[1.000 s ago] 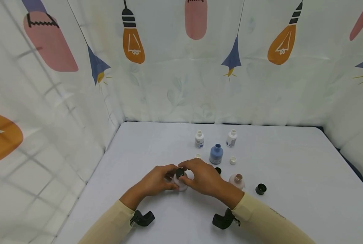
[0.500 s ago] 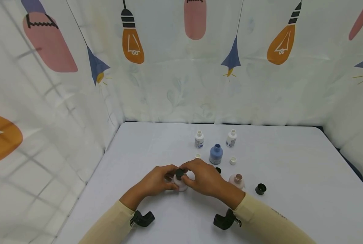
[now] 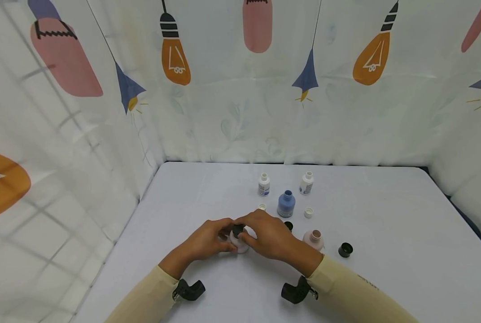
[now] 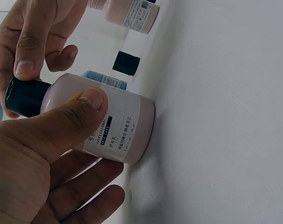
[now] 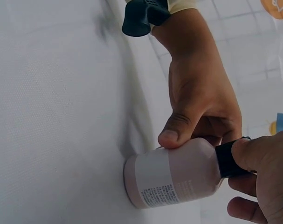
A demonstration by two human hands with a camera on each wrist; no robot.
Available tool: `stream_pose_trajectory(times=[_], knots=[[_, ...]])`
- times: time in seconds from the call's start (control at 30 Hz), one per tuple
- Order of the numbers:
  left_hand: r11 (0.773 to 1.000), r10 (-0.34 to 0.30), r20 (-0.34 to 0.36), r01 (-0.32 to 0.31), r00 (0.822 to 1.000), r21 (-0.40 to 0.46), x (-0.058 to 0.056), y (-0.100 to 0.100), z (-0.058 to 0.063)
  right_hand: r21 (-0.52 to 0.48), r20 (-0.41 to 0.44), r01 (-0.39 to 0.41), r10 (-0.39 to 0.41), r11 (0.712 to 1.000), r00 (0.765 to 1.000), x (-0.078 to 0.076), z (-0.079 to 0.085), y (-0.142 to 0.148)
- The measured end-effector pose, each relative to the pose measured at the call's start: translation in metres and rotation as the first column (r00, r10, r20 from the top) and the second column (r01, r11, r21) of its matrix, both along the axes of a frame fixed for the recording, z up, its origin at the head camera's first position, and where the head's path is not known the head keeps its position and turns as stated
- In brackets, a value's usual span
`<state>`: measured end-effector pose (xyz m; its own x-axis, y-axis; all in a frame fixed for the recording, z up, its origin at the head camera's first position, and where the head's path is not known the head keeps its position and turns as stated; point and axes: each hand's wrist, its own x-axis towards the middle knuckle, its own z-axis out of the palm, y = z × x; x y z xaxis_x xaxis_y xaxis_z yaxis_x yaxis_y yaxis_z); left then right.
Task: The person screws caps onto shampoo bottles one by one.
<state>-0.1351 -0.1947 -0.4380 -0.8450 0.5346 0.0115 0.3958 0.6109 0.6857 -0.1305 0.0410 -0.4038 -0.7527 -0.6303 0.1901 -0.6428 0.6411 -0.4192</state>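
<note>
A pale pink hair-care bottle [image 4: 125,121] with a white label stands upright on the white table, between both hands. My left hand [image 3: 208,240] grips its body, thumb across the label in the left wrist view. On the bottle's neck sits a black cap [image 4: 27,97], and my right hand [image 3: 270,235] pinches it between thumb and fingers. Seen from the right wrist, the cap [image 5: 230,158] is partly covered by the right thumb. To the right stands a second pink bottle [image 3: 314,240], uncapped, with a loose black cap [image 3: 345,250] beside it.
Behind the hands are an uncapped blue bottle [image 3: 286,204] and two small white bottles, one left [image 3: 264,185] and one right [image 3: 307,183]. A white cap [image 3: 308,212] lies near the blue bottle. Another black cap [image 3: 289,225] shows just behind the right hand. Patterned curtains [image 3: 240,121] surround the table.
My right fingers have shifted slightly around the black cap and now cover more of it. The left hand and the bottle stay in place.
</note>
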Motion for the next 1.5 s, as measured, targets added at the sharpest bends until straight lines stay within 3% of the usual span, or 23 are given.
stream_pose_trajectory(times=[0.33,0.57,1.17,1.5], knots=[[1.000,0.003,0.007,-0.003,1.000,0.001,0.004,0.003,0.001,0.024,-0.011,0.021,-0.020,0.999,1.000,0.004,0.000,0.000],[1.000,-0.008,-0.007,0.008,1.000,-0.003,0.009,0.004,0.001,0.076,0.015,-0.038,0.037,0.996,0.999,0.008,0.004,0.009],[0.999,0.011,0.000,-0.011,1.000,-0.048,0.008,0.004,0.006,0.104,-0.088,-0.077,0.086,0.992,0.992,0.019,0.025,0.063],[0.998,0.053,0.008,-0.052,0.999,-0.043,0.000,-0.003,0.016,0.055,-0.128,-0.017,0.024,0.998,0.991,0.021,0.026,0.092]])
